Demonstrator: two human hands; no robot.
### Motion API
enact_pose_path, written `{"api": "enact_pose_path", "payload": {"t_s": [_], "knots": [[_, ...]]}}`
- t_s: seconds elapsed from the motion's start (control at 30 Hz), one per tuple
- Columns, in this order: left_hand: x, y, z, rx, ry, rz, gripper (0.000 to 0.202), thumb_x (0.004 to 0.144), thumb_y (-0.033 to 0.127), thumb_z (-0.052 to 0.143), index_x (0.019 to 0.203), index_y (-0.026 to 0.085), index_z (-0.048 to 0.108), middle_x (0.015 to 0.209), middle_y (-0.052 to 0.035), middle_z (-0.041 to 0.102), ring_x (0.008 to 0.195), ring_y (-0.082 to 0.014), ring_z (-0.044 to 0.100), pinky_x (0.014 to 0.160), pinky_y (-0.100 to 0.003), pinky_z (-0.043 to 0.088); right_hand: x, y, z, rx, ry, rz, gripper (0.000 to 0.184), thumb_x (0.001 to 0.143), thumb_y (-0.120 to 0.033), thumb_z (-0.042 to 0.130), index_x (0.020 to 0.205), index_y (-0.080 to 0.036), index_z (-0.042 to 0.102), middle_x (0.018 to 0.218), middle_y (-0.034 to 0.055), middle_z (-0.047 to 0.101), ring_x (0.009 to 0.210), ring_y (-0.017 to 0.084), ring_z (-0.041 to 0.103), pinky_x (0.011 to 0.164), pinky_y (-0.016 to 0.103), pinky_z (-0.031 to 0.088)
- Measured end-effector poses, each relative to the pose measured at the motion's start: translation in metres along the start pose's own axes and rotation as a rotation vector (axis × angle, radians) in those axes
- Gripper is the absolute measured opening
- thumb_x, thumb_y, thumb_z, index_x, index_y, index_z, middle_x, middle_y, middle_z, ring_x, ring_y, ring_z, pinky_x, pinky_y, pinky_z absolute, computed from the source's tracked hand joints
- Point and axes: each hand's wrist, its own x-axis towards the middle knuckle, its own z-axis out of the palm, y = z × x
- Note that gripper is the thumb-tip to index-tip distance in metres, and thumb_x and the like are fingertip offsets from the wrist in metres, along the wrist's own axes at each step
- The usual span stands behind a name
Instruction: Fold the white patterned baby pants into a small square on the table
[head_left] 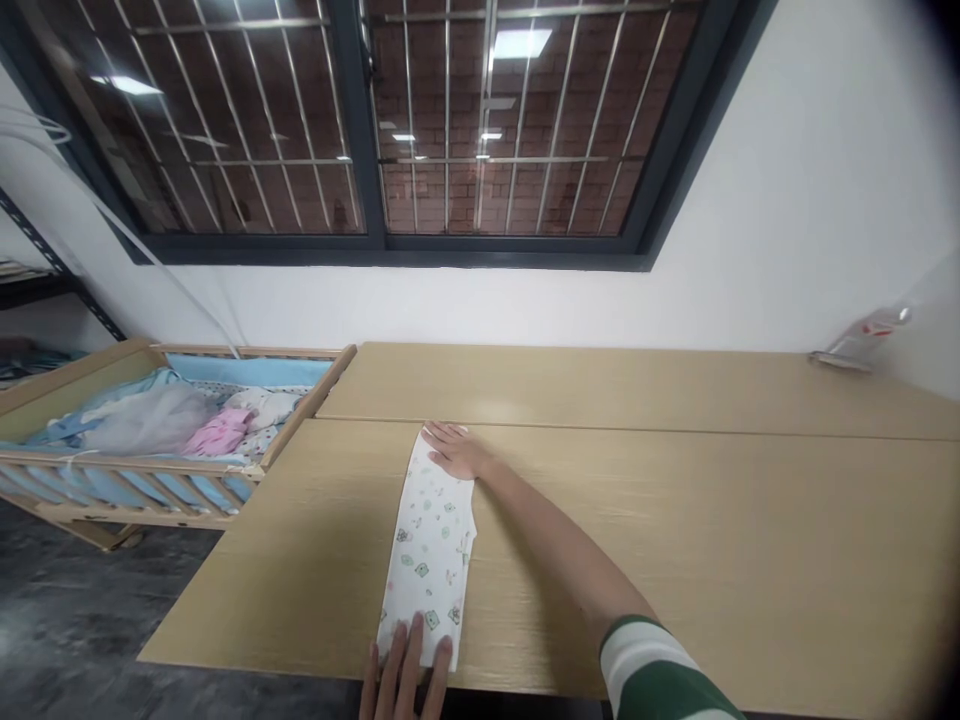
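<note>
A long, narrow folded white cloth with small printed patterns (429,545) lies on the light wooden table (675,520), running from the near edge toward the middle seam. My right hand (454,450) rests flat on the cloth's far end, fingers stretched out, its arm in a green and white striped sleeve. My left hand (405,672) presses flat on the cloth's near end at the table's front edge, fingers extended; only the fingers show.
A wooden baby crib (300,405) with blue lining stands against the table's left side, holding pink, white and grey clothes (217,428). A clear plastic item (859,345) lies at the far right by the wall. A barred window spans the wall ahead.
</note>
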Motion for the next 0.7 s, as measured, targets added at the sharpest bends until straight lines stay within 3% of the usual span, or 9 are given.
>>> {"api": "enact_pose_path", "payload": {"t_s": [0.33, 0.47, 0.6, 0.7], "knots": [[0.037, 0.01, -0.001, -0.059, 0.055, 0.04, 0.057, 0.089, 0.065, 0.056, 0.131, 0.028, 0.067, 0.119, -0.0121, 0.074, 0.106, -0.0304, 0.067, 0.09, -0.042, 0.047, -0.022, 0.031, -0.013, -0.044, 0.006, 0.015, 0.06, 0.106, -0.05, 0.022, 0.161, -0.025, 0.027, 0.169, 0.0033, 0.018, 0.156, 0.022, 0.016, 0.127, 0.042, 0.008], [0.051, 0.024, 0.001, -0.145, 0.037, -0.032, 0.057, 0.09, 0.064, 0.056, 0.135, 0.03, 0.063, 0.123, -0.0115, 0.072, 0.106, -0.0299, 0.066, 0.09, -0.044, 0.047, -0.027, 0.037, -0.016, -0.126, 0.068, -0.001, 0.059, 0.106, -0.048, 0.024, 0.159, -0.021, 0.033, 0.167, 0.0074, 0.027, 0.155, 0.024, 0.022, 0.126, 0.046, 0.014], [0.057, 0.031, 0.004, -0.31, 0.007, -0.171, 0.052, 0.091, 0.058, 0.058, 0.134, 0.03, 0.062, 0.124, -0.0112, 0.071, 0.104, -0.0298, 0.067, 0.093, -0.05, 0.049, -0.038, 0.022, -0.022, -0.228, 0.226, -0.008, 0.057, 0.106, -0.038, 0.029, 0.156, -0.013, 0.036, 0.164, 0.015, 0.031, 0.154, 0.028, 0.023, 0.125, 0.05, 0.017], [0.057, 0.019, 0.004, -0.478, -0.006, -0.268, 0.038, 0.094, 0.043, 0.057, 0.127, 0.026, 0.064, 0.124, -0.0102, 0.07, 0.106, -0.0268, 0.067, 0.095, -0.047, 0.053, -0.062, -0.006, -0.026, -0.202, 0.344, 0.017, 0.051, 0.103, -0.03, 0.037, 0.15, -0.011, 0.044, 0.159, 0.0187, 0.039, 0.147, 0.032, 0.034, 0.119, 0.053, 0.028]]}}
